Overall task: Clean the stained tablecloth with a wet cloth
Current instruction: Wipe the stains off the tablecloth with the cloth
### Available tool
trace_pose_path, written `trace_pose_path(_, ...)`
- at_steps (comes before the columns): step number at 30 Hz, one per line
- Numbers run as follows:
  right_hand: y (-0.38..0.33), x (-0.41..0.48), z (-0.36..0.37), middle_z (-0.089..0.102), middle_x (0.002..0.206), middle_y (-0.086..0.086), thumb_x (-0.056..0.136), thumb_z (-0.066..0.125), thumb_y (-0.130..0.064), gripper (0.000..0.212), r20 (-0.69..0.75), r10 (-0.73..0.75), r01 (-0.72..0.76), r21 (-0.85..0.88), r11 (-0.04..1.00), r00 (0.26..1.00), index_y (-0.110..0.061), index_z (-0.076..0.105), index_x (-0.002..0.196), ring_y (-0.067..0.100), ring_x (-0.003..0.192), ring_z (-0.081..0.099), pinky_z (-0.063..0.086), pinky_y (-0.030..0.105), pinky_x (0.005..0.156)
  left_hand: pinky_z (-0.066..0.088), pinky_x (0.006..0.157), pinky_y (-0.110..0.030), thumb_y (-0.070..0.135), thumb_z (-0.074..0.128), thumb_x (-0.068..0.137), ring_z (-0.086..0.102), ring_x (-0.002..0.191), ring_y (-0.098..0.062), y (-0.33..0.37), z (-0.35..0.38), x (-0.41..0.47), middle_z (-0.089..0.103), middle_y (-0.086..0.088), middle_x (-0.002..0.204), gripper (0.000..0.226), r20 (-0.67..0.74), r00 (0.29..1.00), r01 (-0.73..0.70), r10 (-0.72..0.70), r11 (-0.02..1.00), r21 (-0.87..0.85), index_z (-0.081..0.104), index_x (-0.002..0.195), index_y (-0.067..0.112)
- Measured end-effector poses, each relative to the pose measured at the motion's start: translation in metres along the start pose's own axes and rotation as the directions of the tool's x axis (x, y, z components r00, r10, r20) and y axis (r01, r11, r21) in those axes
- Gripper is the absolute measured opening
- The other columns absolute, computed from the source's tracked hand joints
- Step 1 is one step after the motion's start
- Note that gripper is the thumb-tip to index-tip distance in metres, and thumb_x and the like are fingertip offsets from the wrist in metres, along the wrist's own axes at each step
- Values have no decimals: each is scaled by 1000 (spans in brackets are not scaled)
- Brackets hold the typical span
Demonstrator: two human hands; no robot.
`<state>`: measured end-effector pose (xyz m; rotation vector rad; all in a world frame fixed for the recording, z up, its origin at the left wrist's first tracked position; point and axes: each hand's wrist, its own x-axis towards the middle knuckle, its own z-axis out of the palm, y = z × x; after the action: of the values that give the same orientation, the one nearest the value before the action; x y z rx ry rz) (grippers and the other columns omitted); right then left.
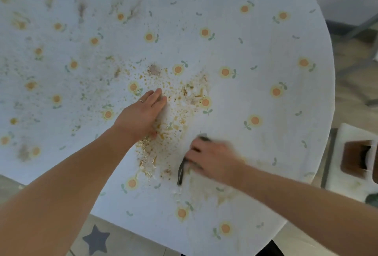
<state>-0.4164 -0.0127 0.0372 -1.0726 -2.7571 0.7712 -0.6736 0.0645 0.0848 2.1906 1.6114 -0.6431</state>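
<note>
Subject: stained tablecloth [255, 37], sunflower print, covering the desk and filling most of the head view.

Soiling: the heaviest deposit is a band of crumbs and yellow-brown residue [173, 116] at the centre. Its long axis runs from about 1 o'clock down to 7 o'clock. Lighter speckling and dark smears [81, 9] spread towards 9, 10 and 11 o'clock. The quarter from 1 to 3 o'clock looks largely unmarked.

Hands: the left hand [141, 115] lies against the 9 o'clock flank of the band, fingers straight and together, touching the fabric and holding nothing. The right hand [210, 153] is motion-blurred at the 4 o'clock side of the band's lower end. Its fingers appear bent over the wet cloth [181, 171], a dark cloth that shows only at the edges of the hand. The firmness of that grip cannot be confirmed through the blur.

Governing relation: the residue sits between the two hands. From the wet cloth it lies at about 10 to 11 o'clock, close by, and the right hand is nearer its lower end. The left hand is set along the far side of the band.

Assessment: cleaning is at an early stage. The next stroke would probably need to travel towards 10 o'clock, across the band's short axis. Risk: loose crumbs pushed past the left hand into the speckled area.
</note>
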Motion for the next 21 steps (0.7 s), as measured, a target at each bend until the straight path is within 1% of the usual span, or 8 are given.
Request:
trace_pose_path(3, 74, 50, -46, 52, 117, 0, 100, 47, -43, 26, -205, 300, -329, -125, 936, 932, -29, 60, 118, 24, 91, 62, 55, 37, 65, 45, 112, -36, 32, 78, 86, -10, 156, -15, -2, 1, 3, -24, 7, 167, 115, 29, 1000, -4, 4, 1000, 9, -8, 162, 25)
trace_pose_path(6, 125, 104, -86, 52, 116, 5, 99, 50, -38, 25, -423, 635, -689, 36, 724, 646, -19, 61, 112, 32, 82, 61, 41, 32, 63, 46, 110, -34, 29, 78, 87, -14, 156, -13, -4, 0, 4, -28, 9, 165, 117, 44, 999, -2, 2, 1000, -7, -12, 161, 26)
trace_pose_path(8, 111, 125, -80, 53, 114, 6, 99, 51, -35, 23, -454, 683, -745, 60, 664, 572, -17, 62, 109, 30, 78, 60, 38, 31, 60, 47, 109, -35, 25, 78, 86, -13, 156, -14, -4, 0, 4, -27, 8, 166, 117, 45, 999, 8, -7, 1000, -22, -11, 161, 25)
trace_pose_path(11, 40, 113, -29, 56, 108, 8, 98, 50, -32, 23, -368, 485, -534, -38, 845, 793, -16, 65, 104, 30, 78, 61, 45, 32, 55, 51, 105, -37, 15, 78, 86, -5, 157, -18, -3, 3, 4, -18, 5, 169, 111, -9, 1000, 8, -8, 1000, -21, -1, 163, 23)
trace_pose_path(14, -25, 63, 3, 55, 100, 1, 92, 56, -35, 18, -66, 154, -152, 41, 988, 986, -18, 64, 96, 23, 68, 61, 47, 30, 45, 54, 102, -39, 13, 78, 86, 6, 157, -26, 2, 2, 4, -7, -5, 171, 104, -36, 999, -8, 9, 1000, 22, 8, 162, 16)
trace_pose_path(17, 1, 63, -11, 55, 94, -3, 89, 62, -33, 13, -62, 59, -58, 10, 998, 996, -20, 64, 90, 19, 60, 58, 42, 27, 42, 53, 103, -37, 24, 85, 79, 3, 157, -26, 4, -2, 7, -11, -4, 169, 116, -4, 1000, 16, -16, 999, 41, 4, 161, 16)
trace_pose_path(19, 46, 95, -36, 57, 97, -2, 91, 62, -33, 14, -234, 244, -262, -45, 964, 941, -20, 66, 91, 21, 64, 59, 41, 27, 48, 53, 103, -37, 28, 87, 75, 2, 157, -26, 4, -2, 10, -12, -3, 169, 122, 16, 1000, 14, -15, 999, 41, 2, 161, 16)
trace_pose_path(21, 87, 129, -67, 56, 104, -1, 96, 57, -36, 18, -318, 483, -518, -28, 855, 816, -20, 64, 97, 25, 73, 58, 41, 29, 57, 53, 103, -37, 28, 88, 75, 3, 157, -25, 0, -1, 9, -11, -2, 169, 122, 17, 1000, 14, -15, 999, 35, 2, 161, 17)
